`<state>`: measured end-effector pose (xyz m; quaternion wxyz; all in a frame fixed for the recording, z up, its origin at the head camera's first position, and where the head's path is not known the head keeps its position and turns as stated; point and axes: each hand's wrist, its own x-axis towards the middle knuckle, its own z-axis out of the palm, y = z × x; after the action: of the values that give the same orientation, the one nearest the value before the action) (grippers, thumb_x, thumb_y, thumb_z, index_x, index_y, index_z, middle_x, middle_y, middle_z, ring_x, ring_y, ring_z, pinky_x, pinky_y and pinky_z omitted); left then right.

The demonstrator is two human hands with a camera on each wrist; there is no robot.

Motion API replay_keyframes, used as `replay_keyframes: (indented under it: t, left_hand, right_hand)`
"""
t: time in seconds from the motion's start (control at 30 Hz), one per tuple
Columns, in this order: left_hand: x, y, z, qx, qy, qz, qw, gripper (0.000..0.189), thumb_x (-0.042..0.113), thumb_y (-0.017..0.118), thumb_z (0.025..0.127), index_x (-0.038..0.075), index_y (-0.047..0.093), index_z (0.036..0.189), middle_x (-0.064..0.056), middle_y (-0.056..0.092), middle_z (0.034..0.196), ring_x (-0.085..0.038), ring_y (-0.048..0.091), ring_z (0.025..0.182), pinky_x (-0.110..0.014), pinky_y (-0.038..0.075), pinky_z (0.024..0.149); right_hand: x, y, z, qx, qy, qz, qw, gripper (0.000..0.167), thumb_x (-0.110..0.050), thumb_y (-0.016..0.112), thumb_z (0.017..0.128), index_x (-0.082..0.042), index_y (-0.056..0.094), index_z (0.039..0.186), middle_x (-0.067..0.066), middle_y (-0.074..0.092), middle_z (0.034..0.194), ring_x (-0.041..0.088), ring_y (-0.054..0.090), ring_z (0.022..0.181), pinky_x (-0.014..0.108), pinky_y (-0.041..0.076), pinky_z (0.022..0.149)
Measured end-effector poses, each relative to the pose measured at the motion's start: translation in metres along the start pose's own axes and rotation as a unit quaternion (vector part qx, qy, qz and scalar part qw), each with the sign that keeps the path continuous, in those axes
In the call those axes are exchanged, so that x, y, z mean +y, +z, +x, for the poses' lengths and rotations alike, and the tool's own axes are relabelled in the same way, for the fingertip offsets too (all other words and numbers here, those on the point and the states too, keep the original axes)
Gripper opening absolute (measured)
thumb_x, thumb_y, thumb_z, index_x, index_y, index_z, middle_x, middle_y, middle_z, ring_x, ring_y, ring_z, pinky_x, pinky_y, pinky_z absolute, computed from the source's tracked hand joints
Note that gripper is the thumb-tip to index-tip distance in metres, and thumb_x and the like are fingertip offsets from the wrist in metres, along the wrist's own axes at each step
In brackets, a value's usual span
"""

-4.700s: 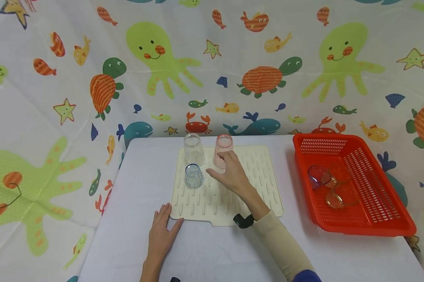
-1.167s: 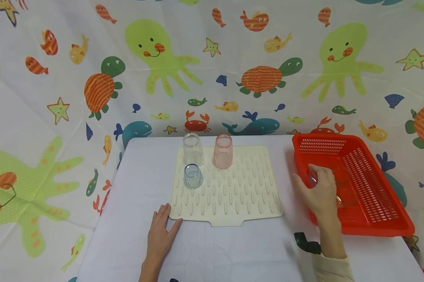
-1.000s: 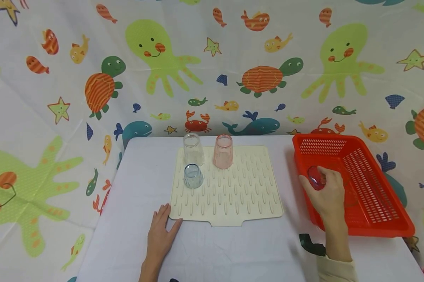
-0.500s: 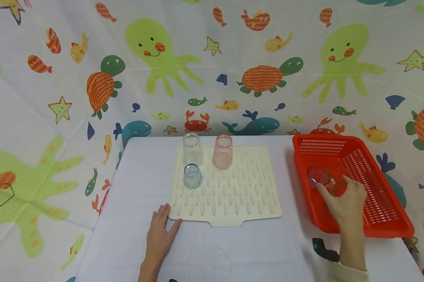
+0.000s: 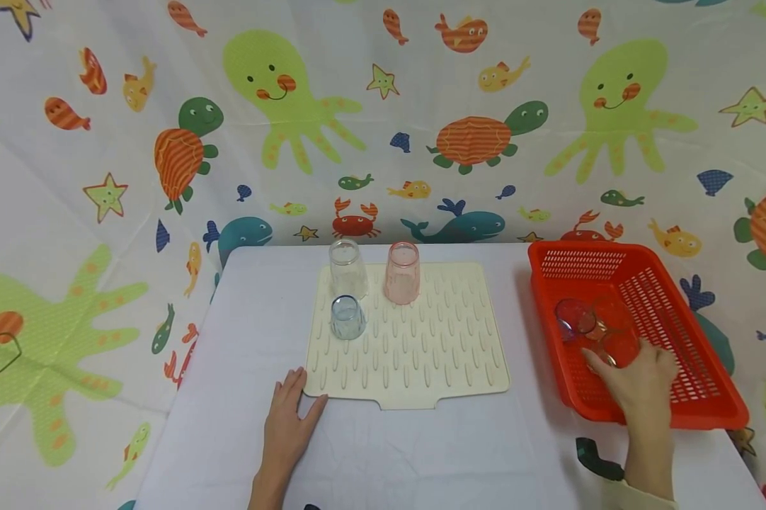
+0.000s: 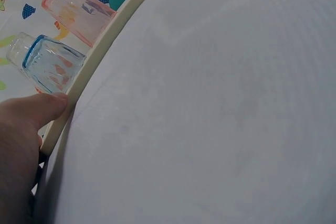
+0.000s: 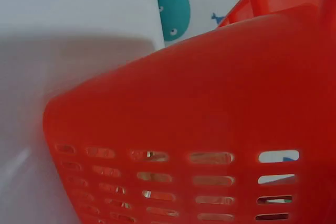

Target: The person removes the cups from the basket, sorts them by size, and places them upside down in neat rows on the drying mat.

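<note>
My left hand [image 5: 289,428] lies with straight fingers at the near left corner of a cream drying mat [image 5: 447,361]. In the left wrist view its thumb [image 6: 50,107] touches the mat's edge. On the mat stand a tall clear glass [image 5: 348,273], a tall pink glass [image 5: 403,276] and a short blue glass [image 5: 347,319]. My right hand [image 5: 644,375] reaches into a red basket [image 5: 727,397], thumb and fingers spread around a see-through glass [image 5: 619,346] lying there. Whether they touch it cannot be told. The basket wall hides this hand in the right wrist view.
A purple-tinted glass [image 5: 574,319] and an amber-looking glass [image 5: 602,327] also lie in the basket. Its raised, slotted wall [image 7: 173,108] surrounds the right hand's work. Behind the white table [image 5: 472,453] hangs a curtain [image 5: 383,163] printed with sea animals.
My right hand has left the pink glass on the mat and gone right into the basket. There it has shifted from the purple-tinted glass toward the nearer see-through one. My left hand stays put.
</note>
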<state>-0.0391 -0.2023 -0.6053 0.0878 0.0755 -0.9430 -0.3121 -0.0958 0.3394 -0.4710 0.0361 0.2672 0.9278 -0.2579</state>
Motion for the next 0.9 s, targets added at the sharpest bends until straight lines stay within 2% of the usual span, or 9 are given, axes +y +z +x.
replay_keyframes:
  t: [0.3, 0.5, 0.73, 0.9]
  left_hand:
    - [-0.001, 0.001, 0.0, 0.005, 0.003, -0.004, 1.0, 0.072, 0.039, 0.077, 0.087, 0.001, 0.052, 0.143, -0.016, 0.051, 0.151, -0.035, 0.04, 0.146, -0.044, 0.02, 0.129]
    - [0.0, 0.001, 0.0, 0.006, 0.006, -0.005, 1.0, 0.072, 0.039, 0.077, 0.088, 0.001, 0.052, 0.143, -0.015, 0.051, 0.151, -0.035, 0.04, 0.147, -0.042, 0.019, 0.13]
    - [0.001, 0.001, 0.0, 0.001, 0.003, -0.001, 1.0, 0.072, 0.04, 0.076, 0.088, 0.001, 0.052, 0.144, -0.015, 0.051, 0.152, -0.034, 0.039, 0.147, -0.043, 0.02, 0.13]
    - [0.001, 0.0, 0.0, 0.001, 0.004, 0.001, 1.0, 0.072, 0.04, 0.076, 0.088, 0.001, 0.052, 0.144, -0.015, 0.051, 0.152, -0.034, 0.039, 0.147, -0.044, 0.02, 0.129]
  right_hand:
    - [0.006, 0.0, 0.003, -0.018, 0.02, -0.006, 0.9996, 0.116, -0.059, 0.071, 0.083, 0.014, 0.011, 0.151, 0.039, 0.012, 0.146, 0.054, 0.014, 0.132, 0.078, 0.046, 0.093]
    - [0.007, 0.0, 0.005, -0.018, 0.037, -0.006, 0.9991, 0.107, -0.052, 0.07, 0.086, 0.015, 0.015, 0.149, 0.042, 0.018, 0.143, 0.055, 0.019, 0.13, 0.078, 0.047, 0.093]
    - [0.009, -0.001, 0.008, -0.031, 0.058, -0.018, 0.9977, 0.108, -0.056, 0.065, 0.089, 0.022, 0.015, 0.144, 0.047, 0.02, 0.136, 0.059, 0.022, 0.125, 0.078, 0.046, 0.094]
    - [0.011, -0.003, 0.013, -0.039, 0.058, -0.032, 0.9971, 0.107, -0.06, 0.061, 0.089, 0.024, 0.02, 0.142, 0.047, 0.025, 0.133, 0.059, 0.023, 0.125, 0.077, 0.045, 0.097]
